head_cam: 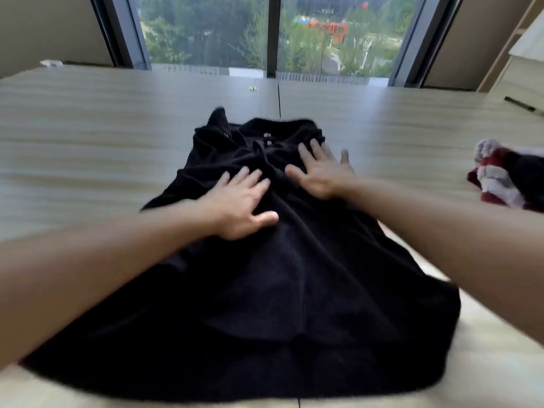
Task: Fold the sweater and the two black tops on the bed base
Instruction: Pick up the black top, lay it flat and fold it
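Note:
A black ribbed top with small buttons near its collar lies lengthwise on the wooden bed base, collar towards the window. My left hand rests flat on its upper middle, fingers spread. My right hand presses flat on the cloth just right of it, near the collar. A red and white striped sweater lies crumpled at the right edge, with dark cloth bunched against it.
The bed base is a wide light wood surface with a seam down its middle. A large window stands behind its far edge. Wooden shelving stands at the far right.

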A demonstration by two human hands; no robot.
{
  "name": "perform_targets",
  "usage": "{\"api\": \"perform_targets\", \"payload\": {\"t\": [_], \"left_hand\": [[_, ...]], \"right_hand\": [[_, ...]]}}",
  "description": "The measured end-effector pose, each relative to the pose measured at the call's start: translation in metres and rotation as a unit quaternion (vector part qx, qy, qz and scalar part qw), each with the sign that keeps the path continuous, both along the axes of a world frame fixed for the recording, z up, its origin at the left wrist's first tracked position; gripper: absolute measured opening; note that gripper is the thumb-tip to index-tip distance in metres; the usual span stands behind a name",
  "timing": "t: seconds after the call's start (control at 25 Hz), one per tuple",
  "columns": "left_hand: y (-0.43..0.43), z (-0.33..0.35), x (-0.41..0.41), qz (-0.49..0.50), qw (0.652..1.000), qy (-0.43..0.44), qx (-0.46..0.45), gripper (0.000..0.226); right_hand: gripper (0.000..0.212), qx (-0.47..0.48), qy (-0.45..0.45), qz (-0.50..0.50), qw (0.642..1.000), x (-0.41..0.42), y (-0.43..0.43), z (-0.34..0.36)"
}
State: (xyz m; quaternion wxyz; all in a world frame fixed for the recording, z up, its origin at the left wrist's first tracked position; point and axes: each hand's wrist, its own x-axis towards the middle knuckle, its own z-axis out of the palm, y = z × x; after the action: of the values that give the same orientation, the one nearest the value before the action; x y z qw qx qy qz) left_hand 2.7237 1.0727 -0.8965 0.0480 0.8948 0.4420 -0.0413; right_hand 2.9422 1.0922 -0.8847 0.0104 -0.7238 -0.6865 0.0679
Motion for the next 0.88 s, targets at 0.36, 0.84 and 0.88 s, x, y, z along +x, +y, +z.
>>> {"api": "perform_targets", "payload": {"t": [0.36,0.84,0.88], "left_hand": [[-0.121,-0.025,-0.117,-0.158,0.986,-0.056,0.020,0.090],[-0.115,-0.032,-0.214,0.040,0.986,-0.119,0.107,0.049],[-0.114,-0.031,-0.212,0.042,0.985,-0.105,0.134,0.047]], "right_hand": [[0.077,-0.008,0.036,0.221,0.974,0.009,-0.224,-0.030],[0.027,0.067,0.053,0.090,0.992,0.072,-0.261,0.002],[0.017,0.095,0.028,0.080,0.992,0.070,-0.260,0.004]]}}
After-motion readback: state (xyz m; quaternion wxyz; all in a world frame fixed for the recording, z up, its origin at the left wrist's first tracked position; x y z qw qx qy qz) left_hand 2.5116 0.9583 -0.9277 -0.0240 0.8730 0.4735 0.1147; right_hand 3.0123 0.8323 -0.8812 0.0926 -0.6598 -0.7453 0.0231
